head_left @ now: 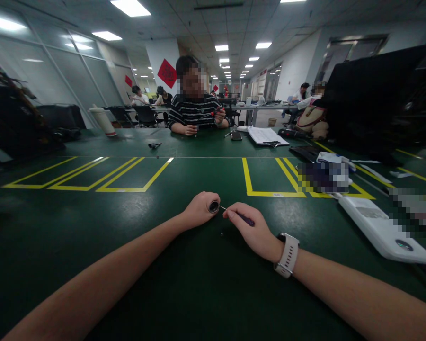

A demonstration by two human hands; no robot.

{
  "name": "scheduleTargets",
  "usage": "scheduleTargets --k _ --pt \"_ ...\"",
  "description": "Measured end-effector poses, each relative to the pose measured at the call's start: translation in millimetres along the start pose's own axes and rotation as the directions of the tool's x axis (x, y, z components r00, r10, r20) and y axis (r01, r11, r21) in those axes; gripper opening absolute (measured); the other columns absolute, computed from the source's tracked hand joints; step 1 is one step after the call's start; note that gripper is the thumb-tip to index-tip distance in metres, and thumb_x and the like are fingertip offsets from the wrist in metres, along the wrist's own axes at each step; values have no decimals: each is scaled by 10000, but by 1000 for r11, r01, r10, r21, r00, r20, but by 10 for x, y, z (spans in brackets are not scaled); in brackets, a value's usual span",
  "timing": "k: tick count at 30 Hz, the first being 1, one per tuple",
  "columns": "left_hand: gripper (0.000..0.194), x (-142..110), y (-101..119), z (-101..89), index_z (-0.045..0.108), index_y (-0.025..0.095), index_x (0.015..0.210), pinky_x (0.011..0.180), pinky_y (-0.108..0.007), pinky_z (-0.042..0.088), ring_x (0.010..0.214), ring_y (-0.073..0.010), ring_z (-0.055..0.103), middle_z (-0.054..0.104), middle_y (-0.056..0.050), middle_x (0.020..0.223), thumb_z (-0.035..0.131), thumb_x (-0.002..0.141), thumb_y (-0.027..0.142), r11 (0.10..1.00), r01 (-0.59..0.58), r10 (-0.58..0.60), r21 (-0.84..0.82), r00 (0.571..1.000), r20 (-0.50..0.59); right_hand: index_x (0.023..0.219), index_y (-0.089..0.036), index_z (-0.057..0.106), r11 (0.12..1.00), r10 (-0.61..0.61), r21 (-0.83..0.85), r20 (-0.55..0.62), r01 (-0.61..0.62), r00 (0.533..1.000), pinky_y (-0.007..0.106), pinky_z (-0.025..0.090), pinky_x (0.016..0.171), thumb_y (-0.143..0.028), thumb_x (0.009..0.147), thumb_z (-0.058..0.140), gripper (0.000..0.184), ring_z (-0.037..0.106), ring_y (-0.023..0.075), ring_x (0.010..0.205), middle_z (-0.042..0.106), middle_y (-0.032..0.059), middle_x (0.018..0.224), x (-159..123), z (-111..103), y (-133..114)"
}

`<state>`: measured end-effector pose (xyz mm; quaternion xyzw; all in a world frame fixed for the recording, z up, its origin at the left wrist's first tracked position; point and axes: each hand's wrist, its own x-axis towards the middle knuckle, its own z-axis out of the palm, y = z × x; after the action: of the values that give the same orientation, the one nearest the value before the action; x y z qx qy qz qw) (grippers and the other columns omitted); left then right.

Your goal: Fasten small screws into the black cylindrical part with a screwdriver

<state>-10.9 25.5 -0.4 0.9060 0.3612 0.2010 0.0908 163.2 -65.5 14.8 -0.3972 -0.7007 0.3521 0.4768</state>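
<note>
My left hand (200, 208) is wrapped round a small dark cylinder with a shiny round rim (213, 206), its open end turned to the right. In my right hand (250, 225) is a slim screwdriver (247, 219) with a dark purple handle, held between thumb and fingers. Its thin metal shaft points left, and the tip is at the rim of the cylinder; whether it touches cannot be made out. A tiny shiny piece (222, 234) lies on the green table (156, 284) just below both hands. Most of the cylinder is hidden by my left hand.
Opposite sits a person in a striped top (199, 111), handling small parts. Yellow tape outlines (124, 190) mark the table. On the right lie a white device (386, 229) and a cloth (335, 163); farther back are papers (266, 136), a phone (236, 136) and a white cup (102, 121).
</note>
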Motion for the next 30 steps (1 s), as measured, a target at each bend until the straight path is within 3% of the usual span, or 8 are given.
scheduleTargets --k 3,6,13,17,21,24,27,30 --pt "51 0 0 -3 515 165 688 662 -277 400 655 -140 541 579 4 675 547 721 185 1000 -20 20 18 1000 17 832 -207 660 999 33 17 12 -33 999 325 425 722 -269 853 472 199 564 170 779 616 31 811 11 0 15" --pt "25 -7 6 -11 518 165 703 665 -273 404 660 -138 539 582 2 685 541 713 160 1000 -16 16 9 1000 24 794 -194 665 976 131 174 22 -133 991 325 425 712 -285 838 486 206 563 169 769 627 33 791 35 -15 63" --pt "43 -17 25 -27 515 162 697 617 -245 404 627 -119 520 561 9 671 535 725 187 998 -2 2 -67 1000 4 772 -173 662 794 307 526 88 -306 948 306 413 663 -313 800 517 204 547 149 717 646 47 813 88 -38 134" --pt "49 -11 8 -12 514 163 686 619 -248 396 612 -116 512 552 15 656 534 726 184 999 -11 11 -45 1000 -17 775 -183 659 858 270 443 40 -259 962 312 412 672 -322 816 500 215 545 155 724 640 41 808 71 -34 115" --pt "51 -7 5 -3 509 163 682 649 -268 396 633 -130 525 566 10 660 535 722 178 1000 -13 13 3 1000 -13 801 -200 647 986 99 130 20 -101 995 330 416 713 -281 844 475 195 551 170 772 614 35 810 24 -9 52" --pt "54 -5 19 -2 501 162 677 651 -280 391 636 -142 524 564 2 657 530 722 172 997 -28 28 67 1000 -3 769 -208 633 999 0 -44 20 1 1000 337 413 718 -252 850 468 189 550 172 763 607 32 795 2 11 12" --pt "52 -6 27 -1 496 164 678 653 -283 385 635 -146 521 559 0 656 521 723 163 992 -54 54 118 999 7 762 -202 639 999 24 -44 25 -23 999 336 415 708 -253 849 466 201 557 175 760 611 32 790 11 3 3" --pt "41 -14 18 1 498 163 690 657 -281 382 644 -145 524 561 -2 670 512 726 150 990 -72 70 117 997 17 756 -186 653 986 125 107 34 -128 992 334 420 712 -255 837 472 211 561 178 766 617 36 777 43 -29 20"
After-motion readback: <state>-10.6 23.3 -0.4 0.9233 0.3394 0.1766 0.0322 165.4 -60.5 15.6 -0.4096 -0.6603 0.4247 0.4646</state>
